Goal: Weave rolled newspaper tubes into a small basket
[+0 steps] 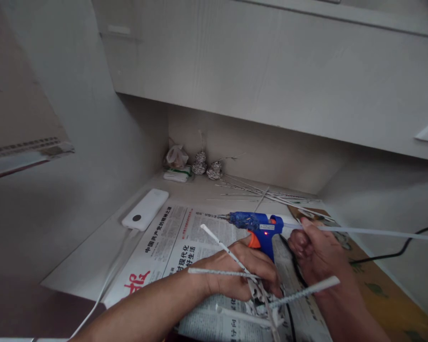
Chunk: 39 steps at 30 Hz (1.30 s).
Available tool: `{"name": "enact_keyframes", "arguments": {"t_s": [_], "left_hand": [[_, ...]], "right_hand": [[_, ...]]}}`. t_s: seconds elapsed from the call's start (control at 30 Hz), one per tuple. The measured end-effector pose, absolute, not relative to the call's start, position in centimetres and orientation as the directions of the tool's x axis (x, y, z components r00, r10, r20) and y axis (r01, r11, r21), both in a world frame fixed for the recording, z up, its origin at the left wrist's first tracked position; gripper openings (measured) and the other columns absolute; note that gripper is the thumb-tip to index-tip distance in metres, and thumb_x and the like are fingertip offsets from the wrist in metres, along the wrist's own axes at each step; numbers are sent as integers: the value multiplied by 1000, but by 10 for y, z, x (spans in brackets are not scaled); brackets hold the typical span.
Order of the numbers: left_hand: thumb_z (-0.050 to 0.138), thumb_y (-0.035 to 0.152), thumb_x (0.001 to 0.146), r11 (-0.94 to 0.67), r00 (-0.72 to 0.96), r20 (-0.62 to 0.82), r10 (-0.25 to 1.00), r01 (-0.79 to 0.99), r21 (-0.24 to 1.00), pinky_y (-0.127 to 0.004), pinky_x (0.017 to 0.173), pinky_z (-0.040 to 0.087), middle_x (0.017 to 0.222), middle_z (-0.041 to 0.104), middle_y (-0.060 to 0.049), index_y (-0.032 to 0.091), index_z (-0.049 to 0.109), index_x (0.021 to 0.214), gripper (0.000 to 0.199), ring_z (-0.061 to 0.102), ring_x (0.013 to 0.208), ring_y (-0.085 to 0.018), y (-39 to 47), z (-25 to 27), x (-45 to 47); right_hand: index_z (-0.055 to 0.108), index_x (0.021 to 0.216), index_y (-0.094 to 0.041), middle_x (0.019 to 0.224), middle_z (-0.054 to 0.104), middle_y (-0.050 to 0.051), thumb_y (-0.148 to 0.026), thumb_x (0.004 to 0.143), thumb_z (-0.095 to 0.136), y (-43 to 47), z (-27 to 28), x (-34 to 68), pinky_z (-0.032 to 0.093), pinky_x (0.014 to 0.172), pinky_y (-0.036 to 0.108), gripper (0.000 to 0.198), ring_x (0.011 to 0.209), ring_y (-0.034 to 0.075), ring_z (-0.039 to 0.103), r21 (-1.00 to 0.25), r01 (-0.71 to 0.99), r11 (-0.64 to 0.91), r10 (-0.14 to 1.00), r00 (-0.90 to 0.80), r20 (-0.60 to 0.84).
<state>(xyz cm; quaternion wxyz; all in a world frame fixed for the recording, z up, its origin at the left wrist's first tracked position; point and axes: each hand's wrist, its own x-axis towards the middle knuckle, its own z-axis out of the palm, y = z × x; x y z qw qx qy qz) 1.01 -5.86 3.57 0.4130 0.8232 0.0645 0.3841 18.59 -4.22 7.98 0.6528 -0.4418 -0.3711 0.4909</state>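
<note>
A blue hot glue gun with an orange trigger points left over the newspaper, a small red light glowing on its body. My left hand is closed around its handle. Below and against that hand is a partly woven piece of rolled paper strips, its loose ends sticking out several ways. Whether the left fingers also grip this piece is hard to make out. My right hand pinches a long translucent glue stick, whose front end sits in the back of the gun.
Newspaper covers the surface. A white power bank with a cable lies left. Two small woven gourd shapes and a plastic bag stand at the back, near loose paper sticks. A black cord runs right; a cabinet panel overhangs.
</note>
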Motion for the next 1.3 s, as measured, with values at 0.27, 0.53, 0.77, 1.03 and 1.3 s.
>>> {"name": "enact_keyframes", "arguments": {"t_s": [0.27,0.53,0.77,1.03,1.3], "left_hand": [[59,22,82,-673,702,570,426,-175,719,-27,87,52,88,73,-11,13,69,83,14,68,90,-19,-58,33,10],[60,21,81,-692,727,535,430,-115,713,-26,88,51,93,73,-10,14,69,87,13,67,92,-19,-55,28,11],[59,17,81,-690,674,562,480,-106,716,-27,83,53,90,72,-10,13,68,81,10,68,90,-18,-49,17,19],[59,20,80,-694,643,601,475,-145,705,-30,82,52,86,71,-11,14,65,75,10,68,86,-19,-50,20,22],[57,16,78,-650,673,586,452,-201,733,-29,83,54,87,70,-11,12,67,78,10,66,88,-19,-53,19,23]], "right_hand": [[38,59,-20,44,38,-9,-33,69,76,-40,77,186,25,36,18,41,40,5,33,-941,-306,144,975,209,81],[36,60,-20,43,36,-10,-30,68,77,-38,77,185,24,36,17,42,38,5,32,-932,-337,131,977,205,63],[40,66,-20,52,46,-7,-30,70,76,-45,77,192,33,39,16,37,47,7,41,-925,-365,101,985,166,41],[64,82,-17,66,60,-1,-29,73,75,-50,73,200,44,53,18,18,61,9,51,-929,-315,194,977,145,155],[69,87,-17,69,62,1,-31,69,81,-47,60,206,45,54,18,26,62,9,55,-935,-317,156,984,131,120]]}}
